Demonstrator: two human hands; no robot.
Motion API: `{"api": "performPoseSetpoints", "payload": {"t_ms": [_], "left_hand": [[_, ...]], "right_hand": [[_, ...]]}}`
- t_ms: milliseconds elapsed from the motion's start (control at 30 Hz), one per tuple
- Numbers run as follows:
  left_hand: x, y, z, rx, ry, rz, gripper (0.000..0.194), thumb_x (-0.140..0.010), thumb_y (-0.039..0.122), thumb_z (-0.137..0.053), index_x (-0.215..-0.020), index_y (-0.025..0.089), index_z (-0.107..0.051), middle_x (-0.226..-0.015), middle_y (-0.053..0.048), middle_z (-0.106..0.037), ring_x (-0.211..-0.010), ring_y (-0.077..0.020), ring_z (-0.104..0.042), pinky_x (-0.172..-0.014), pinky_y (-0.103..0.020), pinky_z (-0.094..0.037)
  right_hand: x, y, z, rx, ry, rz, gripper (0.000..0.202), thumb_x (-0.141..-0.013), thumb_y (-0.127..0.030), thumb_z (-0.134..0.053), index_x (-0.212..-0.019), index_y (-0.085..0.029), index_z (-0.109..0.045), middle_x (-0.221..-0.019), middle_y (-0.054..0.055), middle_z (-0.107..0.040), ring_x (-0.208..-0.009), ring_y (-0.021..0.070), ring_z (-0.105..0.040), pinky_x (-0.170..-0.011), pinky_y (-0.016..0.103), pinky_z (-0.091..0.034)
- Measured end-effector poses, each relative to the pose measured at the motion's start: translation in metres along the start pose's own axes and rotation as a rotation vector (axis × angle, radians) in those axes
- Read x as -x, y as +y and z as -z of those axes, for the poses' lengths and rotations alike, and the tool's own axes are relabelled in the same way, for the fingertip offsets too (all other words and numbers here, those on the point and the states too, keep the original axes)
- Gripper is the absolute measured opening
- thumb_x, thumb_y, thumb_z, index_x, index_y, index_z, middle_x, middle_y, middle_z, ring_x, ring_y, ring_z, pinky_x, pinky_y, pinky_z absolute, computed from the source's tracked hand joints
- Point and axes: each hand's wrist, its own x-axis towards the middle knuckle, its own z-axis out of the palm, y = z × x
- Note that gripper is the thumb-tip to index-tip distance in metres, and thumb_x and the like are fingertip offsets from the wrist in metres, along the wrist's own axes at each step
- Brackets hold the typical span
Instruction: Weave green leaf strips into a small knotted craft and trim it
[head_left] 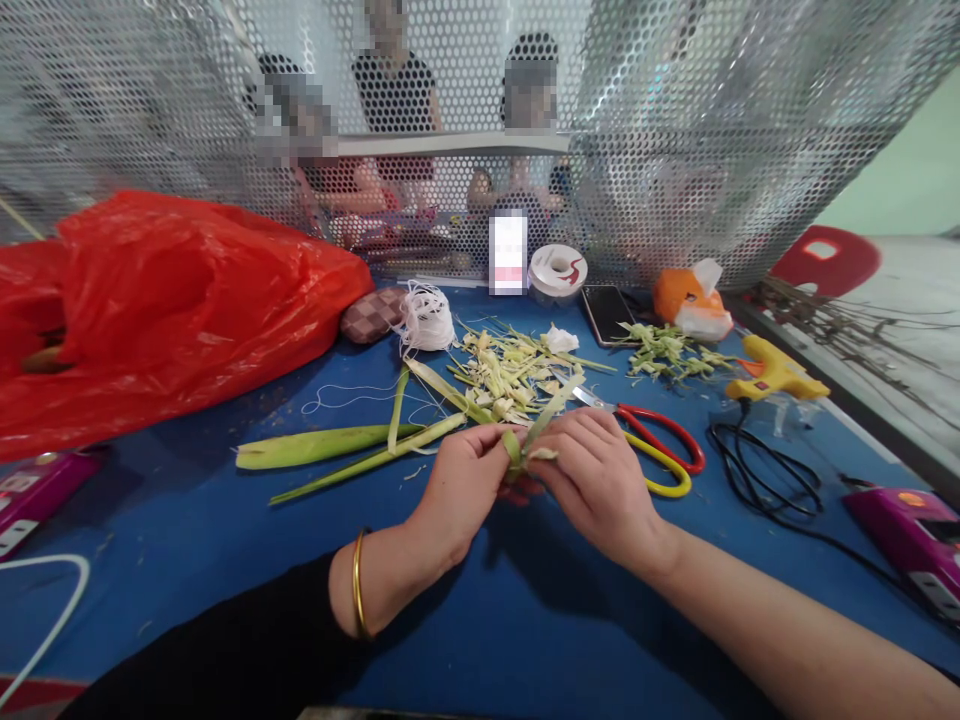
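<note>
My left hand [466, 478] pinches a folded strip of green leaf [512, 452] between thumb and fingers. Against it, my right hand [600, 485] grips the same strip, and its pale tail [553, 412] sticks up past the fingers. Part of the fold is hidden by my fingers. Just beyond my right hand lie scissors [660, 440] with one red and one yellow handle. Left of my hands are long green leaf pieces [322, 447]. A heap of cut leaf scraps [502, 370] lies behind them, beside a bundle of white string [427, 318].
A large red plastic bag [195, 310] fills the left. Along the back are a ribbon roll [559, 272], a phone [609, 316] and an orange tissue pack [690, 300]. A yellow glue gun [778, 372] with black cord and a purple power strip [907, 540] lie right. People sit behind the perforated screen.
</note>
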Motion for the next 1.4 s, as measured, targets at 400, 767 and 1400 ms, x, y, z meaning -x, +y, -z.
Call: {"api": "performPoseSetpoints", "payload": {"t_ms": [400, 767, 1400], "left_hand": [[0.002, 0.003, 0.001, 0.002, -0.162, -0.03, 0.023, -0.084, 0.032, -0.065, -0.094, 0.015, -0.076, -0.082, -0.007, -0.073, -0.066, -0.015, -0.068, -0.062, -0.024, -0.053], [0.002, 0.006, 0.001, 0.069, -0.104, 0.043, 0.015, -0.08, 0.019, -0.055, -0.095, 0.017, -0.054, -0.077, -0.004, -0.071, -0.063, -0.0183, -0.072, -0.059, -0.027, -0.055], [0.003, 0.008, 0.001, -0.032, -0.08, -0.053, 0.034, -0.074, 0.025, -0.073, -0.105, 0.012, -0.069, -0.077, -0.003, -0.07, -0.054, -0.0084, -0.059, -0.039, -0.015, -0.038]], "right_hand": [[0.003, -0.006, -0.011, -0.635, 0.225, -0.817, 0.016, -0.071, -0.023, -0.074, -0.068, -0.02, -0.058, -0.064, -0.003, -0.062, -0.06, 0.0141, -0.058, -0.056, 0.026, -0.049], [0.002, -0.005, -0.014, -0.804, 0.227, -0.92, 0.014, -0.071, -0.028, -0.074, -0.074, -0.018, -0.065, -0.066, -0.001, -0.062, -0.063, 0.0141, -0.057, -0.059, 0.027, -0.049], [0.009, -0.002, -0.003, -0.315, 0.217, -0.488, 0.003, -0.085, -0.024, -0.063, -0.087, -0.022, -0.062, -0.094, 0.006, -0.069, -0.09, 0.0221, -0.064, -0.081, 0.038, -0.05]]}}
